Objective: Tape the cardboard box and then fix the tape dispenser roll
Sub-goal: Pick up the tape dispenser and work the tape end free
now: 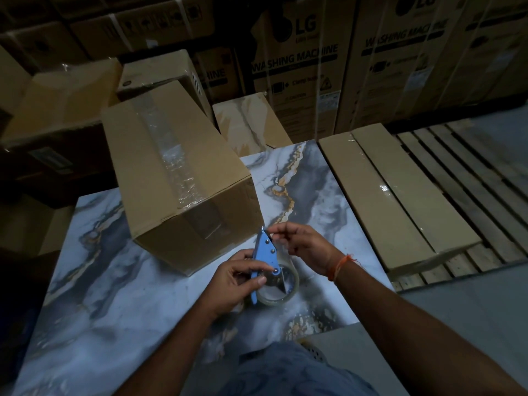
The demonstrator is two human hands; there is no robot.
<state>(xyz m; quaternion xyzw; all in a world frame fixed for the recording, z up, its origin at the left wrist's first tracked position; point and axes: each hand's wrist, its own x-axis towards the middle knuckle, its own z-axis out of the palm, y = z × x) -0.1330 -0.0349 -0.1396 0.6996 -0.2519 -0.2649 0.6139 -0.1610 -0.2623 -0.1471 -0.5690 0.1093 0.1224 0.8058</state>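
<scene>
A long brown cardboard box (pixel 160 172) lies on the marble-patterned slab (pixel 114 310), with clear tape running along its top seam and down its near end. Just in front of the box, my left hand (pixel 237 278) grips a blue tape dispenser (pixel 264 261) that carries a clear tape roll (pixel 281 287). My right hand (pixel 303 247) is at the dispenser's upper tip, thumb and forefinger pinched on the loose tape end there. An orange thread band circles my right wrist.
Flat cardboard packs (pixel 394 195) lie to the right on a wooden pallet (pixel 471 172). More boxes (pixel 57 110) crowd the left and back. Tall washing-machine cartons (pixel 300 67) form a wall behind.
</scene>
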